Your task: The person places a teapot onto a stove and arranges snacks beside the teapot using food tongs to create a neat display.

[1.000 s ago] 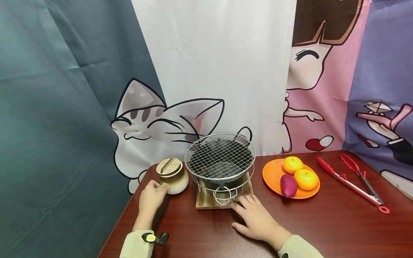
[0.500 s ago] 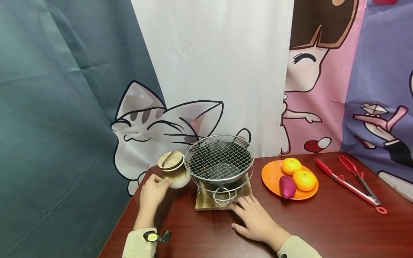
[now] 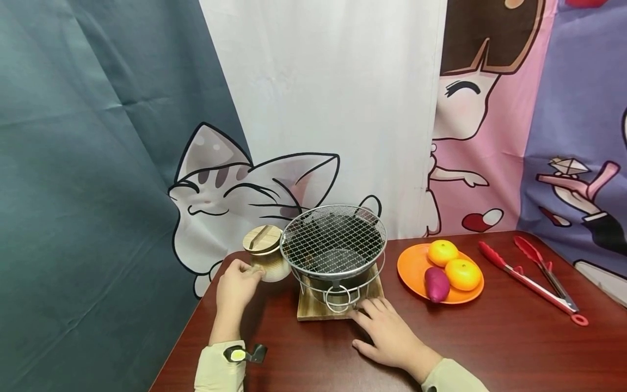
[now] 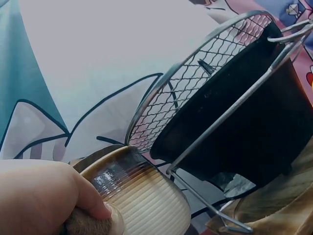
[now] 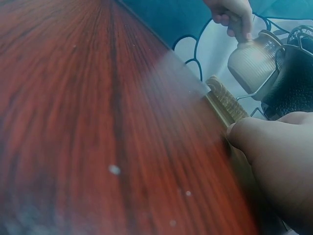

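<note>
My left hand (image 3: pixel 238 287) grips the stubby side handle (image 4: pixel 90 223) of a small ceramic pot (image 3: pixel 271 265). The pot is cream, ribbed and brown at the shoulder, with a wooden lid (image 3: pixel 263 238) on top. It hangs above the table, just left of a small tabletop grill, as the right wrist view also shows. The grill has a dark bowl (image 4: pixel 244 122), a round wire mesh (image 3: pixel 338 239) and a wooden base (image 3: pixel 309 306). With fingers spread loosely, my right hand (image 3: pixel 387 335) rests at the base's front right edge; its fingertips are partly hidden in the right wrist view.
Right of the grill lies an orange plate (image 3: pixel 411 269) bearing two oranges (image 3: pixel 462 274) and a purple sweet potato (image 3: pixel 436 284). Red-handled tongs (image 3: pixel 539 280) lie farther right. A printed cloth backdrop (image 3: pixel 343 98) hangs behind the dark red table (image 3: pixel 294 359).
My left hand has raised the pot from the table and moved it slightly right, closer to the grill. The right hand stays at the wooden base.
</note>
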Demonstrator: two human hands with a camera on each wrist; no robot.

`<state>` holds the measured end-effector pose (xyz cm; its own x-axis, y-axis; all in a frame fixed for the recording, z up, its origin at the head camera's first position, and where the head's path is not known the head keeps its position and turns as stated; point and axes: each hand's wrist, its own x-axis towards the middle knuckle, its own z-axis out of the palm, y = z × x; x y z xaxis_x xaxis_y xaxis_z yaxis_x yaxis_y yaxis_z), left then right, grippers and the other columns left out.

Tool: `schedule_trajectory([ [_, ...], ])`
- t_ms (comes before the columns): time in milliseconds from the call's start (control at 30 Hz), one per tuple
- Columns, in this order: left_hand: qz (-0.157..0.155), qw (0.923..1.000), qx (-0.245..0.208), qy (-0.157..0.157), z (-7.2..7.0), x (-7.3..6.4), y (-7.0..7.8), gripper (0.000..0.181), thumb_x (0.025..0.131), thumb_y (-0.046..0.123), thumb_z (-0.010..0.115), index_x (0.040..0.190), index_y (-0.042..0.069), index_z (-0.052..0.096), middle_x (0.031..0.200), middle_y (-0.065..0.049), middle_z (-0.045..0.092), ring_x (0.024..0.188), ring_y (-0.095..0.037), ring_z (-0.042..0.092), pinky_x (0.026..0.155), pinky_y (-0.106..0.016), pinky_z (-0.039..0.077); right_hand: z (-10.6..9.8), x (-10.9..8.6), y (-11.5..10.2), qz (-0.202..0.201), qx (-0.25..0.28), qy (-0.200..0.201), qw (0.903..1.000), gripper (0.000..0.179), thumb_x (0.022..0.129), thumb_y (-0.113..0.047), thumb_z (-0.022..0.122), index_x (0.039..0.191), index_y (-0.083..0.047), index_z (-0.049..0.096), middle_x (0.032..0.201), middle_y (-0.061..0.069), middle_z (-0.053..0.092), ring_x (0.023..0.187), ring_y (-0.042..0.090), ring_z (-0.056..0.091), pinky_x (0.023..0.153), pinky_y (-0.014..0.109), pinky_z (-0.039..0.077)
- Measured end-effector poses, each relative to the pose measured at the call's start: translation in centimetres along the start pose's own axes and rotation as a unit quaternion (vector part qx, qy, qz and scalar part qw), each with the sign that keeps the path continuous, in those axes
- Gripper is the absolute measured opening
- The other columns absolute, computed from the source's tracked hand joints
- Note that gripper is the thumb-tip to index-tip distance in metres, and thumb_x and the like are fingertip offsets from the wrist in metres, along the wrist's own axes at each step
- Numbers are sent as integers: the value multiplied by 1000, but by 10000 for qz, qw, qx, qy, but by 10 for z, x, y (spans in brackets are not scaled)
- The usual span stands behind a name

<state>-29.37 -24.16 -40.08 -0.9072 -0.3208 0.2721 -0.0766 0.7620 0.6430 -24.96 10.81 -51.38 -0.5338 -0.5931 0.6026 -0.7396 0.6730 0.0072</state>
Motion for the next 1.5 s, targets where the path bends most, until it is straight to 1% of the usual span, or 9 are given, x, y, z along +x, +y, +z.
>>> schedule_trajectory([
  [267,-39,10000,26,34,1,-1,3,35,83,42,74,96,13,61,91,-11,70,85,-32,64,71,-49,47,0,1,0,-49,-37,5,10000,56,76,-46,77,124,-18,68,113,1,57,104,24,53,94,52,42],
  [567,-27,10000,29,45,0,-1,0,33,82,40,74,93,12,61,90,-9,71,85,-32,65,72,-49,47,1,1,1,5,58,-84,9999,56,77,-46,77,125,-18,67,114,1,57,106,24,53,96,54,42],
  [867,-94,9999,37,82,-3,-1,-2,35,82,41,74,95,12,61,90,-11,71,86,-34,65,72,-50,47,1,1,0,-20,33,-74,10000,57,77,-46,77,126,-18,67,115,1,57,107,25,53,96,54,42],
  [1067,-261,9997,-24,16,-11,0,-4,38,84,43,73,99,11,61,97,-12,70,90,-34,64,74,-50,47,2,1,1,-37,-12,-79,10000,56,77,-46,77,124,-17,68,114,2,57,106,25,53,96,52,42],
  [1267,-291,9995,-66,-85,-21,0,-4,37,85,43,72,98,11,59,92,-11,67,81,-30,61,66,-45,45,1,1,1,-34,-33,-61,10000,56,77,-45,77,125,-17,68,115,2,57,107,24,53,95,51,42],
  [1400,-326,9994,-105,-76,-26,0,-2,36,86,42,72,97,10,60,93,-11,67,80,-30,61,65,-44,45,1,0,1,-22,-22,-34,10000,56,76,-45,77,125,-18,68,115,2,57,107,24,53,96,51,42],
  [1500,-369,9993,-107,7,-31,-1,3,36,85,41,72,99,9,60,94,-12,67,82,-32,61,66,-45,45,1,0,1,-32,-5,-7,10000,56,76,-44,77,125,-18,68,115,2,57,107,25,54,96,51,42],
])
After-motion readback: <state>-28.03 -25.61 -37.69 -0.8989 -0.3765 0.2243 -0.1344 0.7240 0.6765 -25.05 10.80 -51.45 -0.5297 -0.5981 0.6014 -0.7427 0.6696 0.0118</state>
